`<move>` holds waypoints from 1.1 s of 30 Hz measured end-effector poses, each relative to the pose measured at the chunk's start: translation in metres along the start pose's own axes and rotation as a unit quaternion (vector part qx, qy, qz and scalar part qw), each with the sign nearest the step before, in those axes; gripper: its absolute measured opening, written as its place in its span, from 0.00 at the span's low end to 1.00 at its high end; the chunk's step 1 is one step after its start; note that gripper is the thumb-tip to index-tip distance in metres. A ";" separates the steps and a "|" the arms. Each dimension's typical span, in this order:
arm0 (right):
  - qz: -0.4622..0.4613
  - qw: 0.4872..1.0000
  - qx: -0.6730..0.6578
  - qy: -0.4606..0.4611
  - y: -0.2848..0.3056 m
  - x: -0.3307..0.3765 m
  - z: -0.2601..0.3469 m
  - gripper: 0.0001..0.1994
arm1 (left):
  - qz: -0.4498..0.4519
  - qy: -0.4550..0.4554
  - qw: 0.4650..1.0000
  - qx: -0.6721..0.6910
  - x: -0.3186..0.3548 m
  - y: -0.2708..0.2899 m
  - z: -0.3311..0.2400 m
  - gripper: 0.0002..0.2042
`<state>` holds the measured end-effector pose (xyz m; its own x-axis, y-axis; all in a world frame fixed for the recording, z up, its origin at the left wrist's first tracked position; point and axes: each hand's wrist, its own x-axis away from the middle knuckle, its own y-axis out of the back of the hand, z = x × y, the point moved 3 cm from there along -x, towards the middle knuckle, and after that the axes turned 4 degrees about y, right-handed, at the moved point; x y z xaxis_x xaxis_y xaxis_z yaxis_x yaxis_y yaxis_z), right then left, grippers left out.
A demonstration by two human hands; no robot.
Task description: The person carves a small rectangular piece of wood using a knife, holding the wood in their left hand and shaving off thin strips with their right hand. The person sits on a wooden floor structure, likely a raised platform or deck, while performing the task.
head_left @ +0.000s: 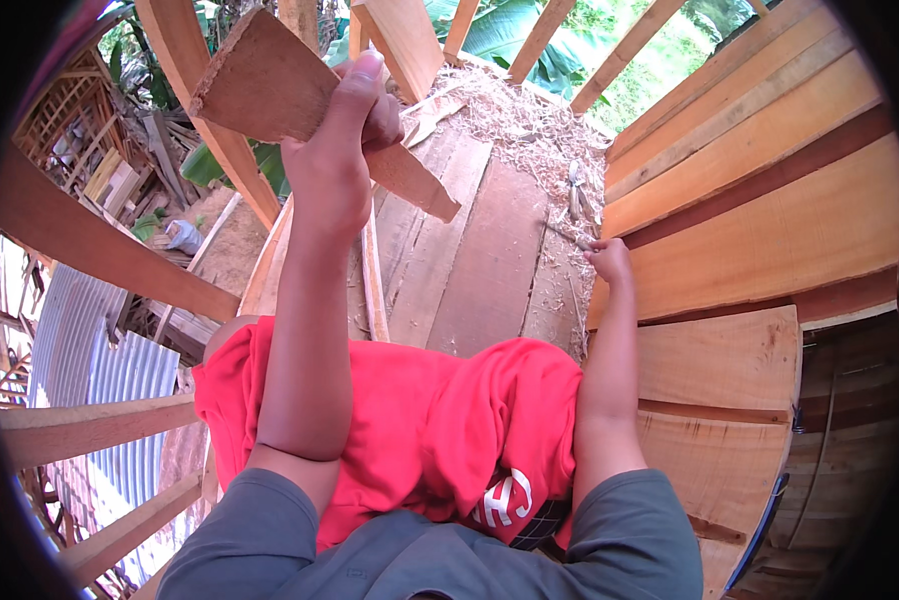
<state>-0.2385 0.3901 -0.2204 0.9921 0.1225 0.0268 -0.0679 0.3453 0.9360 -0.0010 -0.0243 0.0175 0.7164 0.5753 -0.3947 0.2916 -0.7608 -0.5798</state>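
Note:
My left hand (350,130) is raised at the upper left, its fingers wrapped round a flat brown piece of wood (270,85). That piece is broad at its upper left end and narrows to a blunt tip at the lower right. On the right, my right hand (612,260) is low beside the wooden plank wall, closed on a slim dark tool (568,236). The tool points up and left over the floorboards; its exact kind is too small to tell. A silver-headed hand tool (575,188) lies among wood shavings just beyond my right hand.
Pale curled shavings (530,115) cover the far end of the plank floor (485,255). Plank walling (750,230) rises at the right. Upright posts (210,120) and a slanting beam (100,240) frame the left side, with corrugated metal sheets (100,370) beyond.

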 end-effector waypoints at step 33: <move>0.205 0.977 -0.057 -0.009 0.001 0.001 0.036 0.15 | -0.008 0.012 1.000 -0.015 0.003 -0.001 0.006 0.19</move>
<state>-0.2340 0.3569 -0.2071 0.8802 0.2574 0.3987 -0.4710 0.3722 0.7997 -0.0029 -0.0200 0.0130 0.7265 0.5802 -0.3683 0.3214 -0.7605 -0.5642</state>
